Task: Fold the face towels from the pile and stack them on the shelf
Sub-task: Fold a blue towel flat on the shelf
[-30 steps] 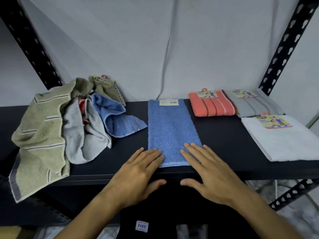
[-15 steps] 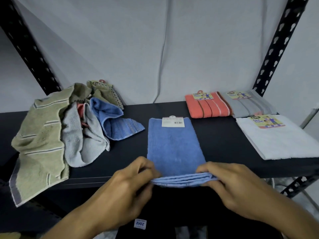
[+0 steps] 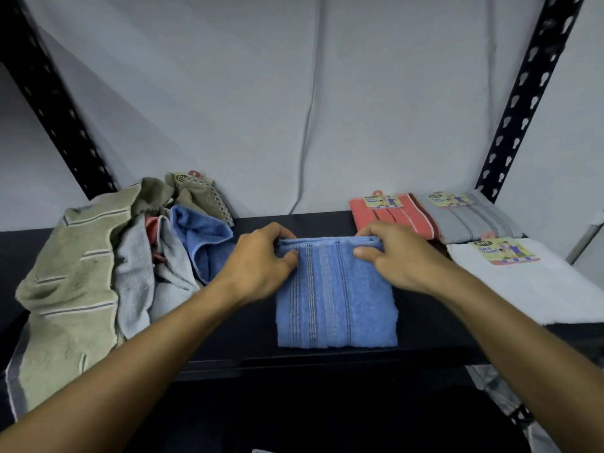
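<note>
Pinching the far corners of the blue towel [image 3: 335, 295], the left hand [image 3: 261, 259] and right hand [image 3: 397, 256] are closing thumb and fingers on its doubled edge at frame centre. Soft, light and limp, it is probably best taken at corners. It is lying on the dark shelf [image 3: 425, 328], the pile [image 3: 108, 256] at left, folded towels [image 3: 438, 217] at upper right.

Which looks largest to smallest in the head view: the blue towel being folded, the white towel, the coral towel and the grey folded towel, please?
1. White towel, partly cut off at the frame edge.
2. Blue towel, nearer the camera, so this order is unsure.
3. Coral towel and grey folded towel look alike; the right hand hides some of the coral one.
</note>
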{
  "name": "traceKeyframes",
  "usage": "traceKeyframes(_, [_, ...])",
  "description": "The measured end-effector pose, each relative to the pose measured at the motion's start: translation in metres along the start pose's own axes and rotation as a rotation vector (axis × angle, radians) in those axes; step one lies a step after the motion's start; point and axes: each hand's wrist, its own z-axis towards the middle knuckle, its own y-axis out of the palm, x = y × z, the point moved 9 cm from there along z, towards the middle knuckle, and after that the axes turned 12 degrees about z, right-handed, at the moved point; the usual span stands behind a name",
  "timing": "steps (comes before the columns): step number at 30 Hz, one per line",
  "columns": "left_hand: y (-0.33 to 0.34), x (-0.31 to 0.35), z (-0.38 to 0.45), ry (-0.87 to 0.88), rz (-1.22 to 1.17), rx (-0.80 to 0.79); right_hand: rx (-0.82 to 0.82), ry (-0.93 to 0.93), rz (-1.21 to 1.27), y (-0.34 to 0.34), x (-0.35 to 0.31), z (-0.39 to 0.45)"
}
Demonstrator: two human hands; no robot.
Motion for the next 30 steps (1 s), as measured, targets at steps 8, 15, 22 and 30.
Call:
traceKeyframes(8, [0.062, -0.020, 0.029, -0.096, 0.235, -0.156, -0.092, 0.169, -0.307, 0.036, 0.043, 0.036])
traceKeyframes(15, [0.076, -0.021, 0.038, -0.087, 0.258, -0.337, -0.158, 0.266, -0.214, 0.040, 0.051, 0.037])
traceKeyframes(22, [0.084, -0.022, 0.035, -0.133, 0.228, -0.782, -0.168, 0.262, -0.005, 0.043, 0.043, 0.030])
traceKeyframes(30, [0.058, -0.011, 0.045, -0.055, 0.053, -0.638, -0.080, 0.178, 0.140, 0.020, 0.037, 0.032])
